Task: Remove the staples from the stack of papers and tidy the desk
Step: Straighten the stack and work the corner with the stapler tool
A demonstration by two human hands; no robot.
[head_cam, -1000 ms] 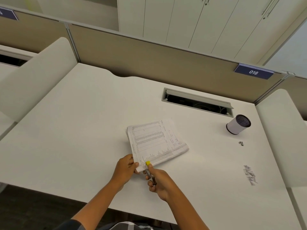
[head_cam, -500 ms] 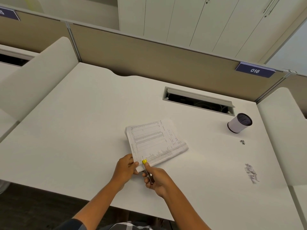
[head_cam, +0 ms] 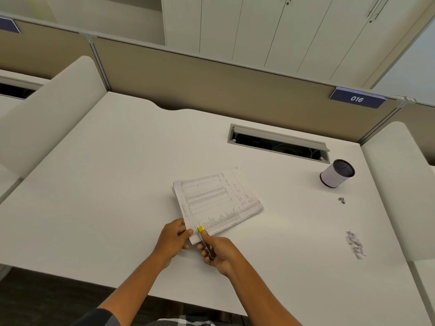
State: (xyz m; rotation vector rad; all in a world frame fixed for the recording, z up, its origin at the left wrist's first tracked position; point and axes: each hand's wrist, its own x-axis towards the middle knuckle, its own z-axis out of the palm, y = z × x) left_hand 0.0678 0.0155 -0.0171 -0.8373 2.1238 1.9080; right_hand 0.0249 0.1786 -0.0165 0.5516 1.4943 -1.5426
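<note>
while hands (head_cam: 173, 241) pinch papers (head_cam: 216, 203), cup (head_cam: 336, 173) (staples (head_cam: 355, 244)) aside

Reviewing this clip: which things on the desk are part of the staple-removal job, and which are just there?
Part of the job:
- stack of papers, corner pinched by left hand
- staple remover with yellow tip, held in right hand
- pile of pulled staples
- small staple bit near the cup

Just there:
- cup
- cable slot
- number plate 016

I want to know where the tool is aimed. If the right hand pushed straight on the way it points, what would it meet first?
Likely the near corner of the paper stack, which the left hand pinches; the right hand already has its yellow-tipped tool there.
</note>
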